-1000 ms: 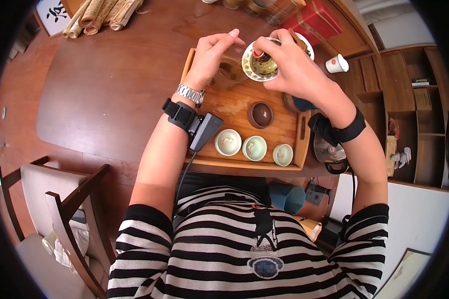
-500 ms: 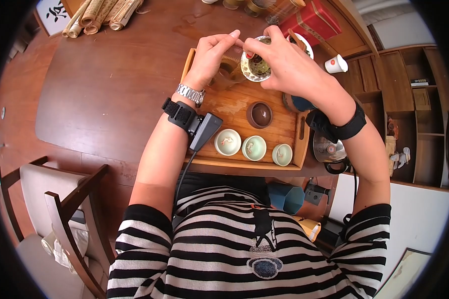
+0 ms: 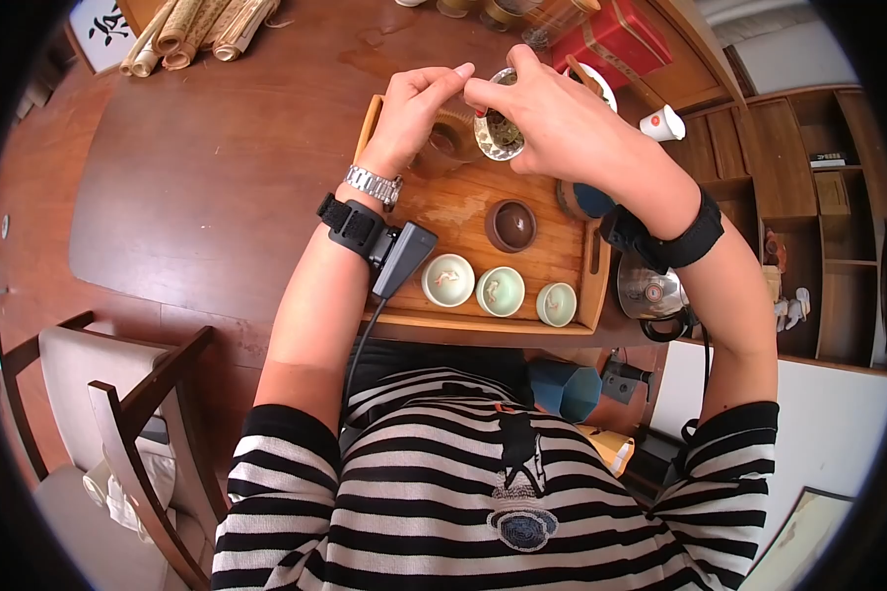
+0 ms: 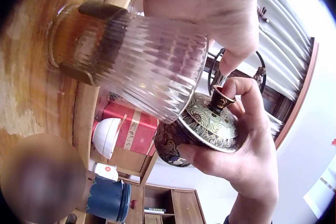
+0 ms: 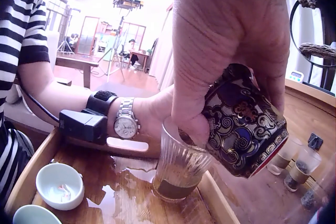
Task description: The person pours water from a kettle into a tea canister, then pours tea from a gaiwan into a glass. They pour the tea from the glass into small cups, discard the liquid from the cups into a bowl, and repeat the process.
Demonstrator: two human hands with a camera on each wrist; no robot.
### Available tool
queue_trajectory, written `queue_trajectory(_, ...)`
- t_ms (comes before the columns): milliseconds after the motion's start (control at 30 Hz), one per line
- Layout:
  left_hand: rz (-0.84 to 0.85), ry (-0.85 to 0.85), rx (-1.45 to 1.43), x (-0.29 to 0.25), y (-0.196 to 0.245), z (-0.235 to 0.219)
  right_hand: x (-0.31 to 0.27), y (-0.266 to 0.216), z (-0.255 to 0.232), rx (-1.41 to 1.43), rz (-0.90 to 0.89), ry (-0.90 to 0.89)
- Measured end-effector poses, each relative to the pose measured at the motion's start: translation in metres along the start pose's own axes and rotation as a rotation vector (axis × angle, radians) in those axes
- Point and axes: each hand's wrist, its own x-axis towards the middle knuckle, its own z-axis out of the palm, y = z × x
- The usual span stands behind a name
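My right hand [image 3: 567, 113] grips a patterned gaiwan [image 5: 244, 124], fingers at the dark knob of its ornate lid [image 4: 212, 119] and thumb along its side. The gaiwan tilts toward a ribbed glass pitcher [image 4: 152, 61], its lid edge right at the pitcher's rim. Amber liquid shows low in the pitcher, which has a brown band round its base and stands on the wooden tray [image 3: 443, 217]. My left hand [image 3: 409, 118] is beside the pitcher's upper part, thumb extended toward the gaiwan; its other fingers are largely hidden, so I cannot tell whether they hold the pitcher.
Several pale green cups [image 3: 501, 294] line the tray's near side, behind them a brown cup [image 3: 511, 227]. Water wets the tray. To the right are a blue canister [image 4: 107, 198], a kettle [image 3: 650, 291] and a paper cup [image 3: 663, 123]. A red box [image 3: 611, 44] stands farther back.
My right hand has tilted the gaiwan further and shifted it slightly left toward the pitcher. The left hand has stayed almost still.
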Motion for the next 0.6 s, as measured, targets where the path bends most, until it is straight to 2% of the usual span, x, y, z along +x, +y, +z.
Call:
queue_trajectory(67,0.066,-0.058,0.117,0.0,0.001,-0.002,0.001,0.001,0.0,-0.008,0.006,-0.002)
queue_trajectory(267,0.189,-0.064,0.033,-0.005,0.011,0.006,0.001,0.004,-0.001,-0.022,0.013,0.008)
queue_trajectory(400,0.172,-0.123,0.109,-0.006,0.011,0.005,0.002,0.005,-0.004,0.012,0.043,-0.037)
queue_trajectory(500,0.186,-0.131,0.271,-0.008,0.017,0.008,0.003,0.004,-0.005,0.006,0.05,-0.054)
queue_trajectory(567,0.363,-0.115,0.424,-0.006,0.017,0.009,0.003,0.003,-0.007,0.015,0.054,-0.058)
queue_trajectory(600,0.362,-0.117,0.424,-0.006,0.018,0.008,0.003,0.003,-0.007,0.023,0.057,-0.064)
